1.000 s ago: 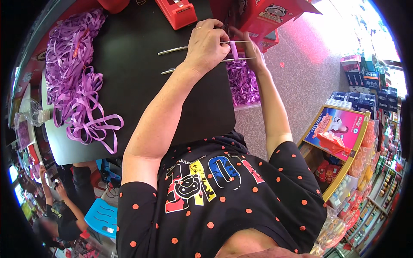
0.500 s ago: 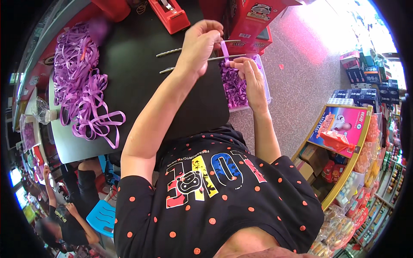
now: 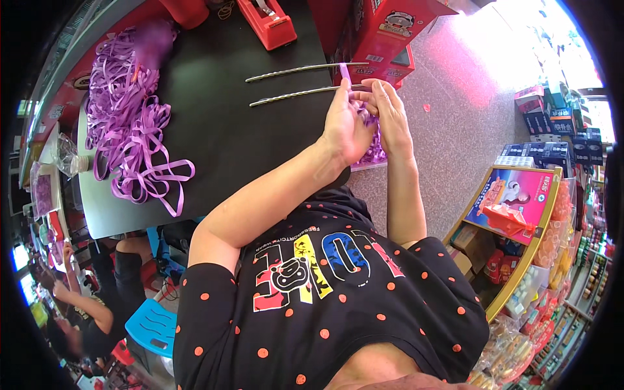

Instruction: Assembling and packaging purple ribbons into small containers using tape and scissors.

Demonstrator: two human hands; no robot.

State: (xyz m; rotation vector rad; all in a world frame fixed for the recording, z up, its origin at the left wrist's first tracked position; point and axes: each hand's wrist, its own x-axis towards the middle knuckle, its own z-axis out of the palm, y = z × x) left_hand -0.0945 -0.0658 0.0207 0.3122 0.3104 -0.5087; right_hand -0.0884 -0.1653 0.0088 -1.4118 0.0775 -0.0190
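Two thin twisted metal rods, an upper rod (image 3: 292,71) and a lower rod (image 3: 292,96), lie side by side over the black tabletop, their right ends reaching past its edge. A short piece of purple ribbon (image 3: 344,70) spans the rods near those ends. My left hand (image 3: 348,127) is closed, its fingertips pinching the ribbon by the lower rod. Close against it, my right hand (image 3: 392,120) has its fingers bent together at the same rod's end; what they hold is hidden. Below both hands, a bin of small purple ribbon pieces (image 3: 374,151) shows only in part.
A large heap of purple ribbon (image 3: 127,104) covers the left of the black table (image 3: 221,143). A red tape dispenser (image 3: 268,25) stands at the back, with red boxes (image 3: 390,32) right of it. A yellow-edged display shelf (image 3: 520,240) stands at right; a blue stool (image 3: 153,328) is lower left.
My left hand has come down from above the rods to the lower rod, beside my right hand. My right hand has shifted slightly right, and the hands now cover much of the bin.
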